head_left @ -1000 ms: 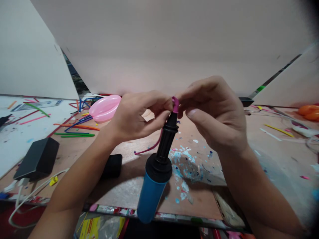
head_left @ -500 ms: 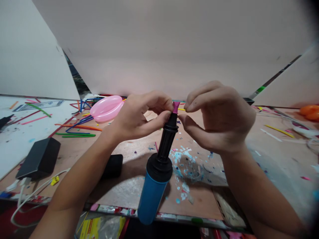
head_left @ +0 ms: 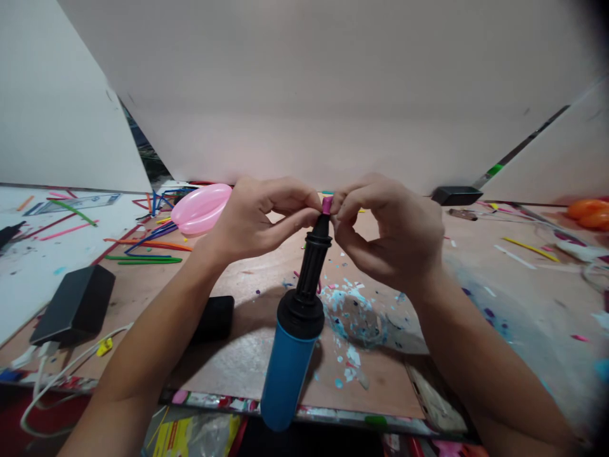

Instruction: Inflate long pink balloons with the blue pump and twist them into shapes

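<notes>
Right, one pink balloon end (head_left: 327,204) sits on the black tip of one blue pump (head_left: 290,374), between my two sets of fingers; my left hand (head_left: 264,219) has thumb and forefinger pinched on its left edge; my right hand's (head_left: 390,235) fingertips bunch at its right side, though it's too small there to tell whether they grip; around them I count one inflated pink balloon (head_left: 200,208), two black boxes (head_left: 73,304), one yellow strip (head_left: 530,249) at right.
</notes>
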Demonstrator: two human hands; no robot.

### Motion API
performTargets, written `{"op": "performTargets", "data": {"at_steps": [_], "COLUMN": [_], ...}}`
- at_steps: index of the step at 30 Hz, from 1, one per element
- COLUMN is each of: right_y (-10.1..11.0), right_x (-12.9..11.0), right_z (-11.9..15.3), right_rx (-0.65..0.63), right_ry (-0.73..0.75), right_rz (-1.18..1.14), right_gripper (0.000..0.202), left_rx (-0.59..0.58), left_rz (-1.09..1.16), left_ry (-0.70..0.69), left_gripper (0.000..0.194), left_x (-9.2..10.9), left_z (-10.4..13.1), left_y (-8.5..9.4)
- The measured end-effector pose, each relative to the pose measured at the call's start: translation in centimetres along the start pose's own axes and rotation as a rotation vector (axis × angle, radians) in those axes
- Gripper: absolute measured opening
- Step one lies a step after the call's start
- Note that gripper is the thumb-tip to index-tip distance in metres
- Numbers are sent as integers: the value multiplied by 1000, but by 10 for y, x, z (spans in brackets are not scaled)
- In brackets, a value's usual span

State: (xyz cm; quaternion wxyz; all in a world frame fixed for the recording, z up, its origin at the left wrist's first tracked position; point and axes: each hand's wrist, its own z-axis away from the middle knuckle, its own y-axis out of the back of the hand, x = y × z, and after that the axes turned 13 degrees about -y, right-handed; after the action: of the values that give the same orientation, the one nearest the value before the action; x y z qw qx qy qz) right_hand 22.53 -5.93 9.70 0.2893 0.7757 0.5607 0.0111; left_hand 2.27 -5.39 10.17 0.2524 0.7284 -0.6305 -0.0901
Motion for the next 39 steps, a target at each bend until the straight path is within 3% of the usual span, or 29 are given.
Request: {"op": "performTargets", "data": {"at_steps": [8,14,19,23,28,32,36,39], "right_y": [-25,-30,-36,-38,-44,-49,-48,-41], "right_x": [29,25,21,13,13,23,28,24], "right_z": [7,6,9,10,10,11,12,10], "right_rx": [-40,-45,-52,-72,36,124,82,7], "right_ry": [-236,-270,-305,-289,-190,-173,-240,-333], "right_rz": [-142,-233,-280,-309,-389,-355,-342,-350], "right_gripper": [27,23,24,25,22,21,20,20], "left_rx": [-101,-130,-181,-176,-46,28,395,620], "left_rz": [-41,-79,-181,-85,203,323,288,425], "left_ry": [-21,12,-45,-77,184,292,405,492], "left_gripper": [16,14,9,8,16,19,13,11], "left_x": [-16,-15,-19,-23,-23,-18,-6,2], "left_z": [3,4,6,9,7,3,2,5], "left_y": [0,8,8,2,1,-9,-48,-79]}}
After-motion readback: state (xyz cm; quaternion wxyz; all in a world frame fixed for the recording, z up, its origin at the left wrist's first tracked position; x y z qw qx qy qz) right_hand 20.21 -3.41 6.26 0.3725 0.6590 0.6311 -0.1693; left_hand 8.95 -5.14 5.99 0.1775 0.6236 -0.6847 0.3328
